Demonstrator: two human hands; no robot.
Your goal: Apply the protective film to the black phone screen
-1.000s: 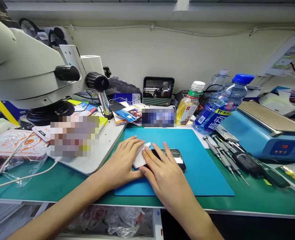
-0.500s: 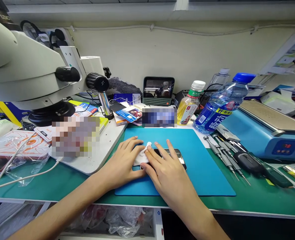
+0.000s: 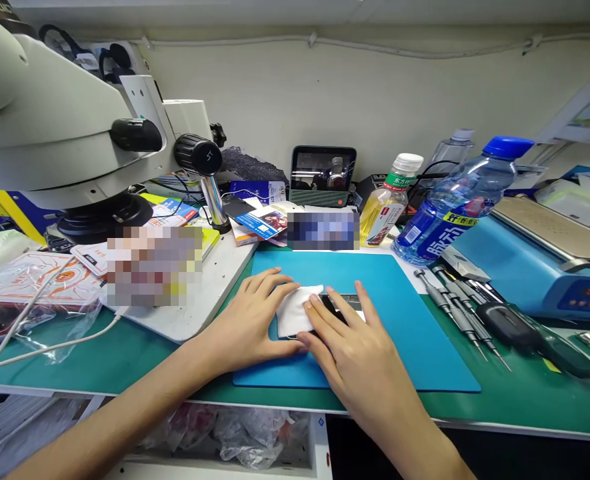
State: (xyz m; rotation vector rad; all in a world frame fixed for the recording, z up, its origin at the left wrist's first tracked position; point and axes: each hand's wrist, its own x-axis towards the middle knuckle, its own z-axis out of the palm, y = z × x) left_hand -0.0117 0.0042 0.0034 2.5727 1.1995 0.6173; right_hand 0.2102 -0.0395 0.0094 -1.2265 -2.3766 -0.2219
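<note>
A dark phone (image 3: 347,303) lies flat on the blue mat (image 3: 425,360), mostly hidden by my hands and a white wipe (image 3: 295,313). My left hand (image 3: 252,320) brackets the phone's left end, thumb along the near edge and fingers at the far side. Spread over that end, the wipe sits between the two hands. My right hand (image 3: 352,333) presses the wipe's right edge with its index and middle fingertips. Its other fingers stretch out over the phone, and its thumb is beside my left thumb.
A microscope (image 3: 75,153) overhangs the left side, above its white base (image 3: 225,273). Two drink bottles, one yellow (image 3: 382,207) and one blue-capped (image 3: 455,207), stand behind the mat. Screwdrivers (image 3: 455,310) and a blue heating unit (image 3: 539,267) are at right.
The wipe was bunched under my right fingertips and now lies flatter and wider over the phone's left end. My right hand has shifted slightly right. The whole view has shifted a little.
</note>
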